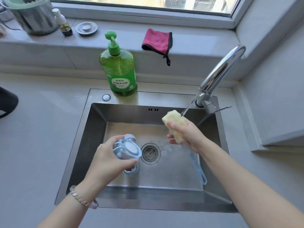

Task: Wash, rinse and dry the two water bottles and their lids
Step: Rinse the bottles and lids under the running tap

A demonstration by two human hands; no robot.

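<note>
My left hand (107, 157) grips a light blue bottle lid (130, 148) with a loop strap over the sink (98, 111). Just beneath that hand stands a steel bottle (132, 170), only its open mouth showing. A second metal piece with a red spot (130, 137) peeks out behind the lid. My right hand (187, 134) squeezes the yellow sponge head of a bottle brush (175, 122) under the running tap water (186, 110). The brush's blue handle (198, 167) hangs down past my wrist.
A chrome faucet (220, 73) arches in from the right. Green dish soap (119, 69) stands on the sink's back ledge. A pink cloth (158, 41) lies on the sill. The drain strainer (150, 153) sits mid-basin. Pot, small spray bottle and sink plug stand on the sill at left.
</note>
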